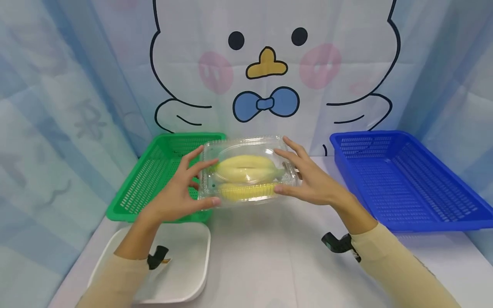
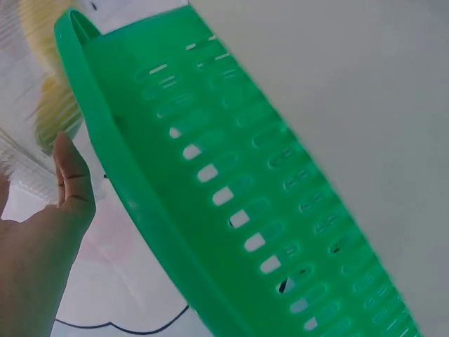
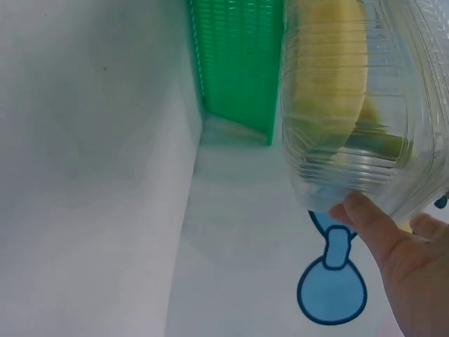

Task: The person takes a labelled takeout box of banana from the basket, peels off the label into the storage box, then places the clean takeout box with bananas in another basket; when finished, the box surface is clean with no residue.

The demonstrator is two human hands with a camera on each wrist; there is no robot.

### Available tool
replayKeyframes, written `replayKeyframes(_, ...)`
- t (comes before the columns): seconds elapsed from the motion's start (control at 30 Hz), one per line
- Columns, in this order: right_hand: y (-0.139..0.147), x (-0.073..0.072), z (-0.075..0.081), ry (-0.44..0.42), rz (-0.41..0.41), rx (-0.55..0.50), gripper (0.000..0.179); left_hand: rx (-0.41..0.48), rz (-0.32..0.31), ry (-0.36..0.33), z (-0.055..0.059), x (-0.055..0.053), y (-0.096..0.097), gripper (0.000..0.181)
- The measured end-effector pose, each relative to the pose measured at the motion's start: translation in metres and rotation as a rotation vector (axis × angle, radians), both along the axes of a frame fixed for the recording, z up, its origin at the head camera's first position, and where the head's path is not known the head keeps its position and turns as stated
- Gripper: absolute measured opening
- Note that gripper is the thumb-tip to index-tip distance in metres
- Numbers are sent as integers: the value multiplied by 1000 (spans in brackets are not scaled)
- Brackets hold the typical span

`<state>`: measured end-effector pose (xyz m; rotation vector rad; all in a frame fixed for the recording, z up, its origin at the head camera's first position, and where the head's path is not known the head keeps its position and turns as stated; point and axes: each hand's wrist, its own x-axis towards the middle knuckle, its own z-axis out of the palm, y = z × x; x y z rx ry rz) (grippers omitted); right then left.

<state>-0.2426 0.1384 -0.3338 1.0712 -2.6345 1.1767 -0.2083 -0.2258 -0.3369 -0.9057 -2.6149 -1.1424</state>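
— Flanking the worktop [image 1: 269, 265]: blue basket [image 1: 408, 179], green basket [image 1: 154, 175], white tray [image 1: 192, 256]?

— Yes. Between the baskets, a clear box [image 1: 246, 171] of bananas [image 1: 246, 167] is held above the worktop, left hand [image 1: 177, 192] and right hand [image 1: 312, 179] gripping its ends with spread fingers.

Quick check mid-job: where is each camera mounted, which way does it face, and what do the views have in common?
Head: on the head, looking forward and down at the table; both forearms show, left hand and right hand holding the clear box of bananas.
Left wrist: by the left hand, facing the green basket; thumb and palm show.
Right wrist: by the right hand, facing the clear box; fingertips show.
Shared: all three see the box and the green basket.
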Motion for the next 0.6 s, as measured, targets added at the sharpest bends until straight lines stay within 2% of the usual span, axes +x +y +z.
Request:
replayKeyframes(0.4, -41, -16, 7, -14, 3, -51, 89, 52, 87, -7, 12, -3, -30, 80)
replayKeyframes(0.6, -64, -22, 12, 14, 21, -102, 91, 71, 104, -21, 24, -4, -51, 80)
